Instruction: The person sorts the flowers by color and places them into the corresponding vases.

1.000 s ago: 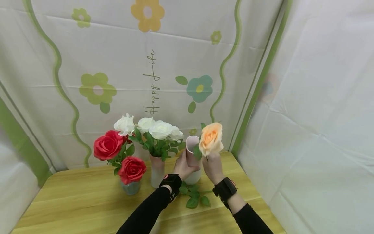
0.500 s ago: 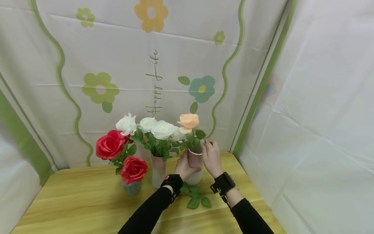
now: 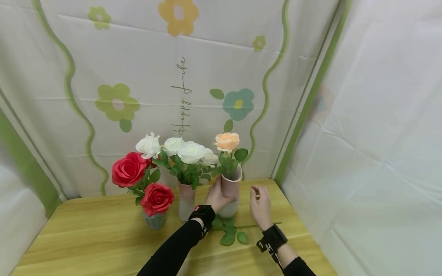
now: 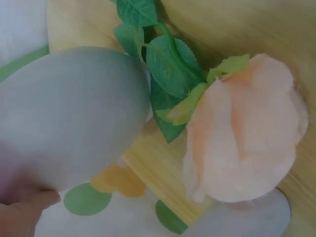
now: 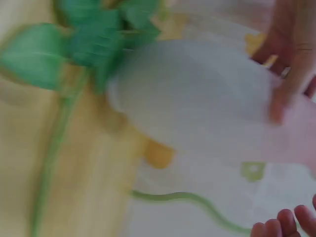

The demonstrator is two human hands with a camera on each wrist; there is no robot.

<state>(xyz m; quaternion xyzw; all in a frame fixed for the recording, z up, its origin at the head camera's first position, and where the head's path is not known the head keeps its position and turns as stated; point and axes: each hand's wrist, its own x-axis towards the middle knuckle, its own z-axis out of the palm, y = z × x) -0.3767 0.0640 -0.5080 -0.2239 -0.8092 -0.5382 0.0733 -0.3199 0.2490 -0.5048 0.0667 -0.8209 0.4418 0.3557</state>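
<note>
- Left hand (image 3: 216, 196) wraps round the pink vase (image 3: 230, 193) from the left side, fingers curled on its upper body; vase stands upright on the wooden table (image 3: 103, 234), towards the back right.
- Left wrist view: fingertip (image 4: 29, 205) presses the vase's rounded lower wall (image 4: 69, 118).
- Peach rose (image 3: 226, 141) stands in that vase, bloom above the rim, leaves just over the mouth.
- Right hand (image 3: 261, 207) is off the vase, just to its right and apart from it, above the table; fingers loosely bent, gripping nothing.
- A second peach rose (image 3: 235, 230) lies flat on the table in front of the vase, between the two wrists; head view shows only its leaves and stem, left wrist view shows its bloom (image 4: 244, 133) close up beside the vase base.
- Right wrist view is blurred: vase wall (image 5: 197, 98), the left hand's fingers (image 5: 291, 59) on it, green stem (image 5: 54, 148) on the table.
- White roses (image 3: 183, 151) in a pale vase (image 3: 185, 200) just left of the pink vase.
- Red roses (image 3: 141, 180) in a grey vase (image 3: 154, 220) further left.
- Flower-print backdrop (image 3: 179, 76) behind.
</note>
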